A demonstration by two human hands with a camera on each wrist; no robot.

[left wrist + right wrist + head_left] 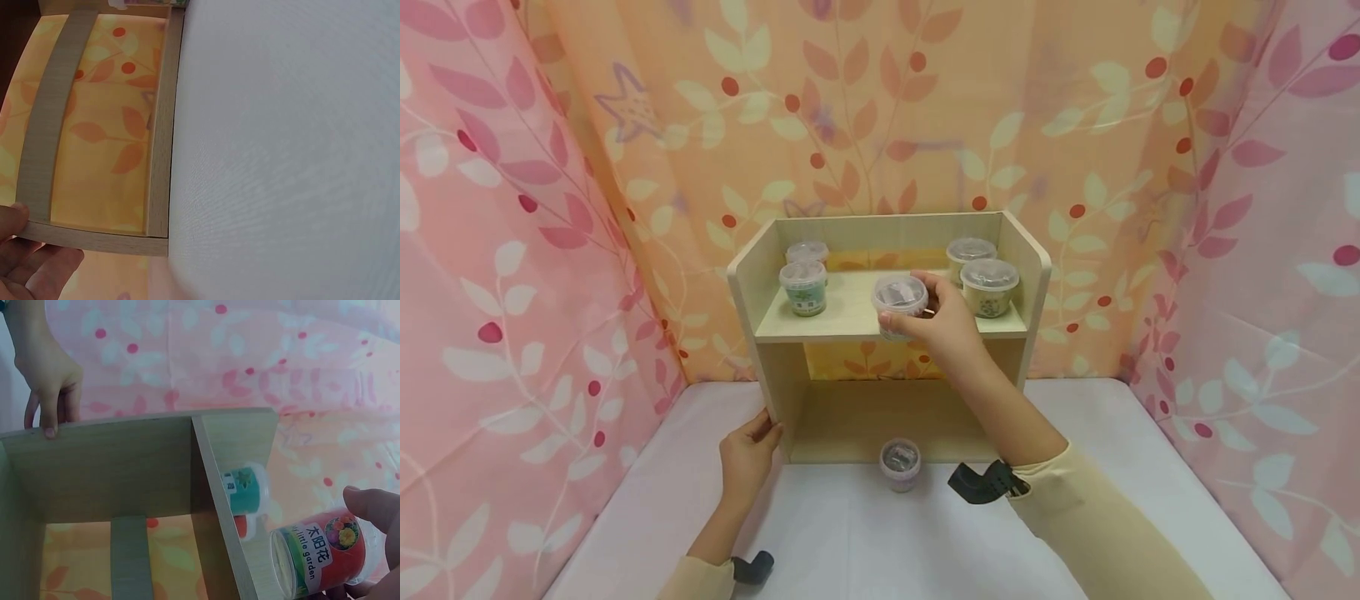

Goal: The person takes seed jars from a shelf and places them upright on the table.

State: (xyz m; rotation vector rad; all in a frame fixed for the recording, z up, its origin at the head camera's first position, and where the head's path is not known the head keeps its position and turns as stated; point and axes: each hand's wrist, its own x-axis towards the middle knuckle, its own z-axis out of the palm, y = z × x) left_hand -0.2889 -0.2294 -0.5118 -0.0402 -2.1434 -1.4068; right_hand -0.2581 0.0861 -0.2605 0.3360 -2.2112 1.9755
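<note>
My right hand (pixel 953 321) holds a small clear-lidded plastic cup (pixel 900 295) at the upper board's front edge, thumb on one side and fingers on the other. Seen from the right wrist, this cup (pixel 322 553) carries a red label with flowers and the words "little garden". With thumb and fingers on either side, my left hand (pixel 747 458) grips the front edge of the left side panel (pixel 94 239) of a pale wooden two-level shelf (pixel 850 315). Another lidded cup (pixel 900 465) stands on the white table in front of the shelf.
On the upper board, a green-labelled cup (pixel 805 289) stands at the left before another cup (pixel 807 252). Two wider lidded tubs, a front one (pixel 990 288) and a rear one (pixel 972 254), stand at the right. Floral curtains (pixel 880 108) surround the white table (pixel 842 533).
</note>
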